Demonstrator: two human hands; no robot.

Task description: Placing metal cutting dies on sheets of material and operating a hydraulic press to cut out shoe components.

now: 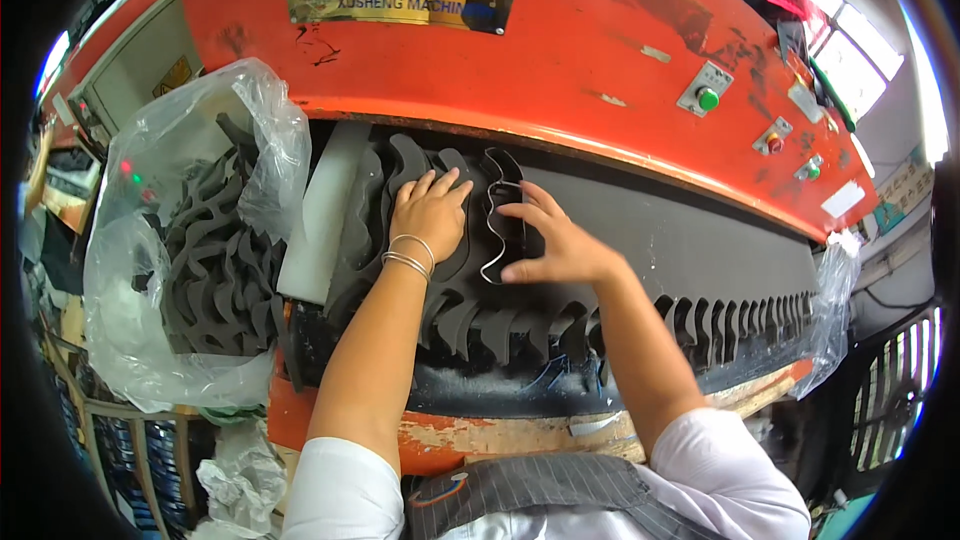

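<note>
A wavy metal cutting die with thin bright edges stands on a dark grey foam sheet. My right hand is at the die's right side, its thumb by the lower end and its fingers reaching over the upper part, gripping it. Left of the die, my left hand lies with fingers spread on wavy cut foam pieces. Its palm hides part of them. Along the sheet's near edge runs a row of curved cut-outs.
A red press beam with buttons spans the far side. At the left, a clear plastic bag holds many dark foam pieces, beside a white block. Another plastic bag hangs at the right end.
</note>
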